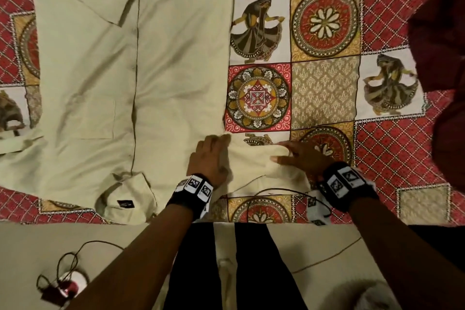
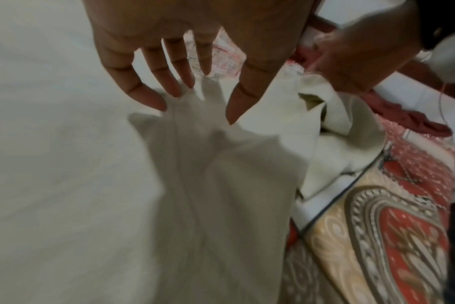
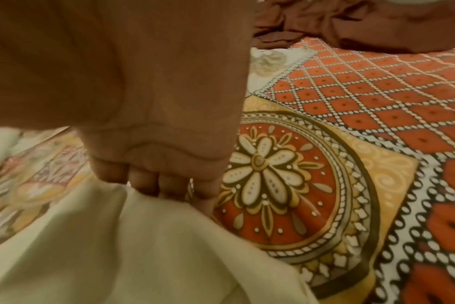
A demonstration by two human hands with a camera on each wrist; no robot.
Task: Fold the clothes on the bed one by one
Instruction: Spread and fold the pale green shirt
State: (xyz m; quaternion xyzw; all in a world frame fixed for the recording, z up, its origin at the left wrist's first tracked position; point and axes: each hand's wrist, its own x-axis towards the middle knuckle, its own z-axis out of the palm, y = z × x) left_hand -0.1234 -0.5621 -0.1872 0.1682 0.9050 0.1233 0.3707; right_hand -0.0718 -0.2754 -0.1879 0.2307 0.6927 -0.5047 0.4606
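Lying flat on the patterned bedspread point(image 1: 324, 88), the pale shirt point(image 1: 100, 70) fills the left half in the head view; its right edge runs straight, with bare bedspread beyond. Left hand point(image 1: 210, 156) rests spread on the shirt. Right hand point(image 1: 302, 156) grips the sleeve point(image 1: 254, 161). A maroon garment point(image 1: 442, 58) lies far right.

Left wrist view: straight fingers point(image 2: 153, 82) touch cloth.

Right wrist view: fingers point(image 3: 156, 181) curl round the sleeve edge.

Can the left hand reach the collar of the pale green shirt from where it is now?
Probably yes. The left hand rests on the shirt, and the collar lies close beside its wrist with nothing between them.
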